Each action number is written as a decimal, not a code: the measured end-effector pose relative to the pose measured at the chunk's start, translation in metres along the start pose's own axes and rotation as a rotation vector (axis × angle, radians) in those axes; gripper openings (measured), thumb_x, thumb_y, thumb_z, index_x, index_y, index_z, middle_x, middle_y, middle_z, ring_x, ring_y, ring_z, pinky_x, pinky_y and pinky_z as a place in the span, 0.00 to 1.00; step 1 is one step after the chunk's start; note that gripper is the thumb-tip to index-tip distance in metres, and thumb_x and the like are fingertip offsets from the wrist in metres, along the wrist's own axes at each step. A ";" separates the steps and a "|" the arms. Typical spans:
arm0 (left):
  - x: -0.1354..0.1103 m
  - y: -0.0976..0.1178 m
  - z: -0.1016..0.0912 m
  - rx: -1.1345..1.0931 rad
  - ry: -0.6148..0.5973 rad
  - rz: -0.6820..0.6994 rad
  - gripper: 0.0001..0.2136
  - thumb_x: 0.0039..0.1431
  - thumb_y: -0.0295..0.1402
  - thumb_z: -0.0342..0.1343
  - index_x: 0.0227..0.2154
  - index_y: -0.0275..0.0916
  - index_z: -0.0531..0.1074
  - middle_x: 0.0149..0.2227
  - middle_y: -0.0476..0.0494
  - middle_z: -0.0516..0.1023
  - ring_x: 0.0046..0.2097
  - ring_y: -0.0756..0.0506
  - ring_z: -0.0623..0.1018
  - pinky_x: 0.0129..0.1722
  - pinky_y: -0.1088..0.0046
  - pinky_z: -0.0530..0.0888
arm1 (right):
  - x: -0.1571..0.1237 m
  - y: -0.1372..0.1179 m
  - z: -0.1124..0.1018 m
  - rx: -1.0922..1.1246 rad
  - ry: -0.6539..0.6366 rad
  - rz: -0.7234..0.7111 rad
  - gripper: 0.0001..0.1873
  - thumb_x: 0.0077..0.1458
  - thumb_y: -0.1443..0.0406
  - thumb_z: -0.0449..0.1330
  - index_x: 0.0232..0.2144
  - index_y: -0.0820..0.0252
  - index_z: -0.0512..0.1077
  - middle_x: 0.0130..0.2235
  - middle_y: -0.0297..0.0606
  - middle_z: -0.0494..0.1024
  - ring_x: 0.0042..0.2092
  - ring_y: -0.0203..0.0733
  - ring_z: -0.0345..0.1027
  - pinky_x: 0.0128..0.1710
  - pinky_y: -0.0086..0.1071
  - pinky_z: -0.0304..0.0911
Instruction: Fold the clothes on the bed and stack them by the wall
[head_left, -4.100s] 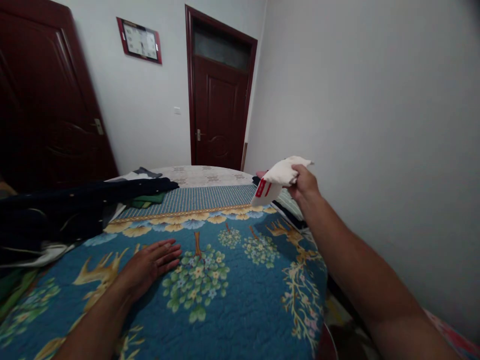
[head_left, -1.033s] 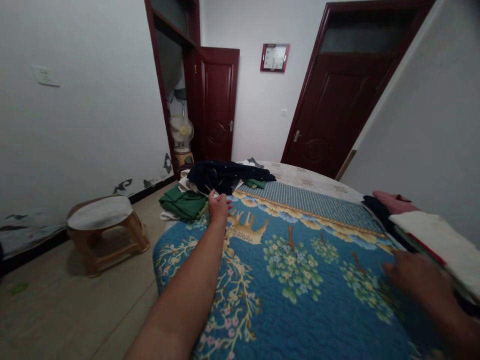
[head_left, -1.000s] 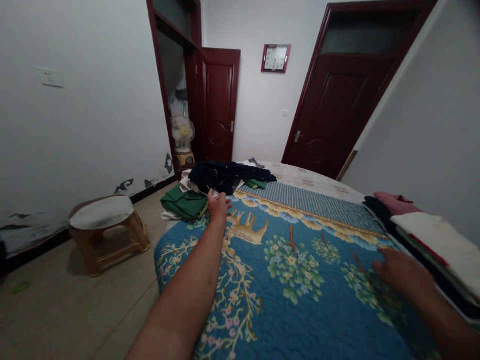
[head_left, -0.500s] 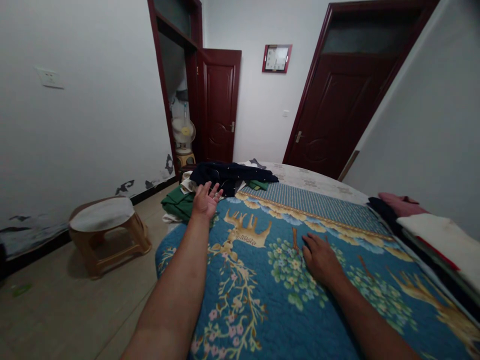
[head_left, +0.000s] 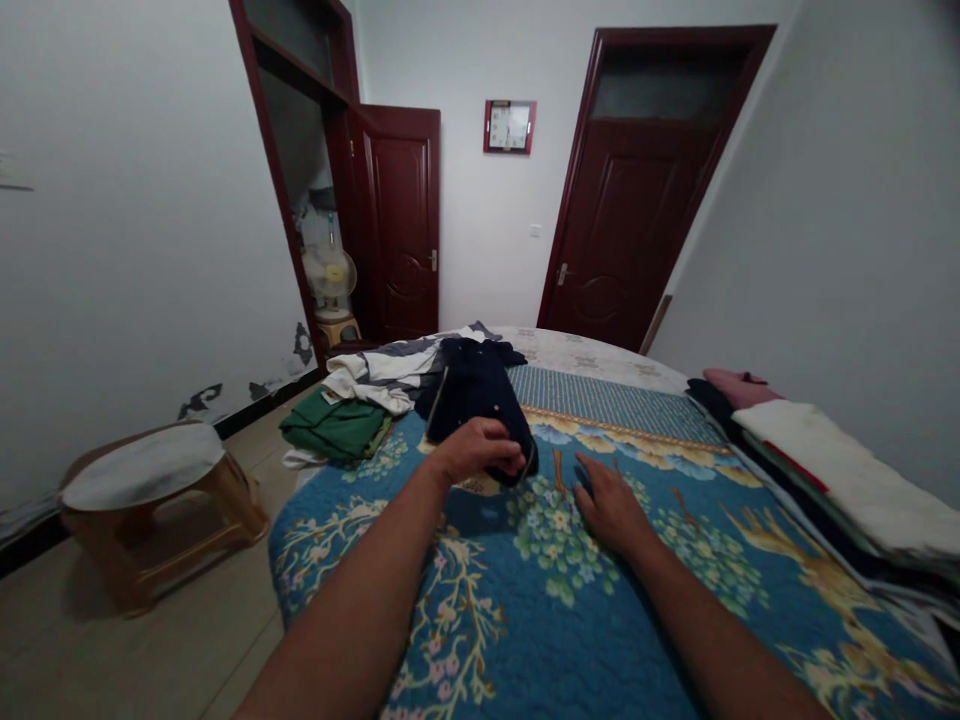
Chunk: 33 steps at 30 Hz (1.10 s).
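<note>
My left hand is closed on the near end of a dark navy garment with small light dots. The garment trails from my fingers back toward the clothes heap; its exact kind I cannot make out. Resting on the blue patterned bedspread, my right hand has its fingers apart and holds nothing. It lies a little to the right of the navy garment. Behind my left hand are a green folded garment and a white and grey garment.
A stack of folded clothes lies along the right side of the bed, a cream piece near its top. On the floor at left stands a brown plastic stool with a pale cover. A fan shows through the open doorway.
My left hand has gone from open over the heap to closed on the navy garment, pulling it nearer and to the right. White and grey cloth is uncovered. The view has shifted right.
</note>
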<state>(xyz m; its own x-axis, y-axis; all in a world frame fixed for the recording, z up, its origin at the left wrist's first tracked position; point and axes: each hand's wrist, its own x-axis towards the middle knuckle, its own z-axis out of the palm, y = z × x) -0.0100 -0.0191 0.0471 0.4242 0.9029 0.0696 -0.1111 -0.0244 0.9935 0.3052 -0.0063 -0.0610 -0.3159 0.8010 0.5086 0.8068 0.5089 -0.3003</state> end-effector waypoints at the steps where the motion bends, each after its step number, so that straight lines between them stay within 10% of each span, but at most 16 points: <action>1: 0.000 -0.002 0.015 0.067 -0.153 -0.054 0.20 0.50 0.48 0.78 0.30 0.35 0.82 0.33 0.38 0.87 0.33 0.44 0.84 0.39 0.67 0.80 | 0.000 -0.002 -0.002 0.030 0.006 0.002 0.34 0.66 0.60 0.58 0.72 0.60 0.66 0.65 0.55 0.77 0.66 0.60 0.72 0.70 0.62 0.60; 5: 0.002 -0.011 0.054 0.269 -0.556 -0.144 0.22 0.50 0.54 0.76 0.31 0.37 0.86 0.31 0.43 0.85 0.32 0.48 0.80 0.36 0.73 0.76 | 0.003 -0.010 -0.010 0.210 -0.010 -0.059 0.42 0.67 0.57 0.61 0.78 0.59 0.56 0.70 0.55 0.72 0.68 0.58 0.70 0.69 0.58 0.64; 12: 0.006 -0.021 0.049 0.244 -0.487 -0.174 0.23 0.50 0.54 0.75 0.39 0.39 0.88 0.34 0.43 0.86 0.33 0.46 0.81 0.37 0.71 0.77 | 0.010 -0.018 -0.014 0.362 -0.049 -0.148 0.21 0.64 0.64 0.56 0.54 0.56 0.82 0.54 0.47 0.84 0.56 0.52 0.78 0.59 0.48 0.72; 15: 0.009 -0.016 0.037 0.291 -0.287 -0.098 0.18 0.56 0.49 0.71 0.39 0.39 0.87 0.35 0.41 0.87 0.34 0.45 0.82 0.37 0.70 0.78 | 0.011 -0.020 -0.017 0.403 -0.021 -0.108 0.20 0.64 0.64 0.56 0.52 0.55 0.83 0.52 0.45 0.85 0.54 0.52 0.79 0.57 0.47 0.73; 18: 0.013 -0.013 0.021 0.395 0.175 0.100 0.09 0.54 0.40 0.72 0.36 0.43 0.86 0.35 0.41 0.86 0.37 0.41 0.82 0.39 0.67 0.79 | 0.012 -0.022 -0.021 0.431 0.013 -0.055 0.18 0.64 0.64 0.57 0.51 0.54 0.82 0.50 0.43 0.86 0.52 0.51 0.80 0.55 0.47 0.74; 22: 0.018 -0.022 -0.007 0.452 0.659 0.291 0.22 0.37 0.22 0.77 0.38 0.47 0.85 0.43 0.38 0.84 0.53 0.35 0.81 0.55 0.62 0.77 | 0.014 -0.022 -0.024 0.438 0.029 -0.054 0.18 0.64 0.65 0.56 0.51 0.53 0.81 0.50 0.42 0.86 0.52 0.51 0.80 0.56 0.47 0.73; 33: 0.026 -0.030 -0.031 0.357 0.703 0.138 0.05 0.58 0.34 0.67 0.28 0.44 0.80 0.31 0.46 0.80 0.40 0.41 0.79 0.42 0.69 0.75 | 0.015 -0.023 -0.029 0.406 0.070 -0.067 0.21 0.59 0.70 0.56 0.49 0.52 0.81 0.50 0.41 0.86 0.53 0.49 0.80 0.57 0.46 0.74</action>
<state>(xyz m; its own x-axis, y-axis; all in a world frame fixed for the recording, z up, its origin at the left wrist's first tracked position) -0.0234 0.0179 0.0166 -0.2511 0.9379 0.2395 0.2231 -0.1847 0.9571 0.2968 -0.0150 -0.0229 -0.3147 0.7456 0.5874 0.5191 0.6533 -0.5511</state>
